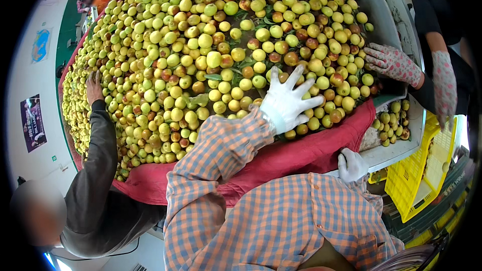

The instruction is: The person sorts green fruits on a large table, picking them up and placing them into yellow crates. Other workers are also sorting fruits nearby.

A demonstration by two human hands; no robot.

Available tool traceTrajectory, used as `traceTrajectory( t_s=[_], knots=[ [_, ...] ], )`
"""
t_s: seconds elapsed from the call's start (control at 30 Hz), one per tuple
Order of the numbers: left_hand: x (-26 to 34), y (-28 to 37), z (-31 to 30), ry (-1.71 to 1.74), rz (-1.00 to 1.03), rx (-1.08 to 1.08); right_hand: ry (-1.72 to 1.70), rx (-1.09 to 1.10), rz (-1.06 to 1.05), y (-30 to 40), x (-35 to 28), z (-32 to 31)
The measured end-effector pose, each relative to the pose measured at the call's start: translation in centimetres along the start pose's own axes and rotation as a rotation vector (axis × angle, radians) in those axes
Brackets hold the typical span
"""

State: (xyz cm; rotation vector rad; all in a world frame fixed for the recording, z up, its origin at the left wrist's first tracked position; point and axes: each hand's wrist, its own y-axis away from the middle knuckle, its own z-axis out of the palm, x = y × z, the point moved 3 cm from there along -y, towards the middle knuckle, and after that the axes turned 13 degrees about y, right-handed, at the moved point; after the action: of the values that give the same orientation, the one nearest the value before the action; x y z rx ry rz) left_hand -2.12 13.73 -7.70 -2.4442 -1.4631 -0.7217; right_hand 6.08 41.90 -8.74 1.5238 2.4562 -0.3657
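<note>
A great heap of yellow-green jujubes point(173, 60), some blotched reddish brown, spreads before me on a sorting table. My left hand point(288, 103), in a white knit glove, lies on the fruit near the table's right end. Its fingers are spread and hold nothing visible. My right hand point(353, 165), also white-gloved, is at the near metal rim point(391, 157), beside the corner of the red cloth point(293, 158). Its fingers are partly hidden, so whether it grips the rim cannot be told. Green leaves point(198, 99) are scattered among the jujubes.
A co-worker's dark sleeve point(98, 139) reaches over the heap at left. Opposite, another person's flower-patterned glove point(393, 64) touches fruit at the metal chute point(380, 22). More jujubes point(393, 120) lie in a side tray. Yellow plastic crates point(410, 180) stand at lower right.
</note>
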Motion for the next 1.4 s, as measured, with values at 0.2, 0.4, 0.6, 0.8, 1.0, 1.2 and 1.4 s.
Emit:
traceTrajectory(
  t_s=[0.2,0.4,0.6,0.8,1.0,1.2,1.4],
  knots=[
    [-1.1,6.2,-1.9,0.013,-0.084,0.005,0.027,-0.059,0.025,-0.4,-0.5,-0.5],
    [-6.5,8.8,-4.7,-0.157,-0.369,0.142,0.015,-0.066,0.03,0.0,-0.4,-0.3],
    [-16.4,11.0,-8.2,-0.11,-0.675,0.548,0.028,-0.067,0.022,-0.3,-0.4,-0.4],
    [-16.5,6.3,-7.8,-0.183,-0.652,0.441,0.041,-0.046,0.042,0.4,0.1,-0.1],
    [-8.4,2.2,-3.9,0.112,-0.418,0.263,0.012,-0.09,0.024,0.3,0.2,0.1],
    [-16.4,4.1,-10.0,0.254,-0.408,0.761,-0.014,0.002,-0.021,0.1,0.0,0.2],
    [-28.1,5.0,-12.6,-0.489,-0.787,0.388,0.026,-0.049,0.005,0.1,0.1,0.1]
  ],
)
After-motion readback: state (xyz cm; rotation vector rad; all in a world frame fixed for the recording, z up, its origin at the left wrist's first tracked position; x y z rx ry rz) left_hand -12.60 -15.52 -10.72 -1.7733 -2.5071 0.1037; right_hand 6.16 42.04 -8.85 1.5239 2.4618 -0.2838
